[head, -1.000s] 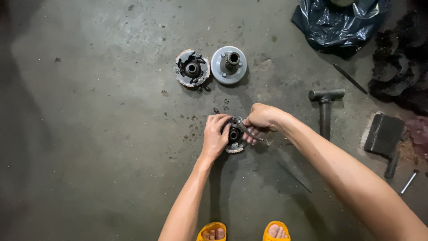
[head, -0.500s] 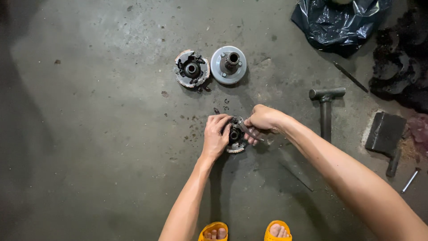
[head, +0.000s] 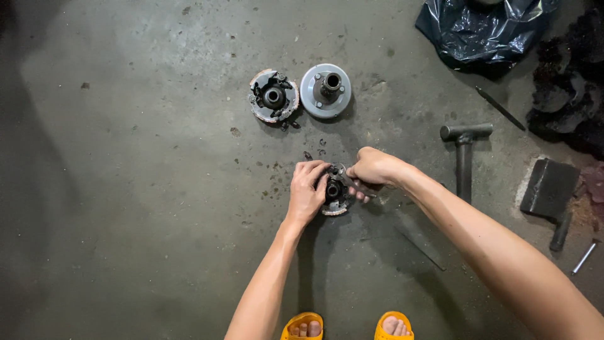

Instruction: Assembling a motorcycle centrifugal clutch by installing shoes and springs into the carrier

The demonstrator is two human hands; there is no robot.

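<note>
A small round metal part with a dark centre hub [head: 333, 192] lies on the concrete floor between my hands. My left hand [head: 306, 191] grips its left side. My right hand [head: 372, 169] is closed on a small metal tool [head: 348, 179] whose tip rests on the part's top right. Farther away on the floor sit a worn round assembly with a dark hub [head: 273, 97] and a grey disc with a centre shaft [head: 325, 90], side by side.
A T-shaped metal tool [head: 464, 157] lies to the right, with a flat dark block tool [head: 549, 191] and a thin rod [head: 584, 257] beyond it. A dark plastic bag [head: 481, 28] and greasy black parts [head: 569, 101] fill the top right. My yellow sandals [head: 348, 326] are below.
Both hands stay on the round part. My right hand has shifted slightly with the tool; nothing else has moved.
</note>
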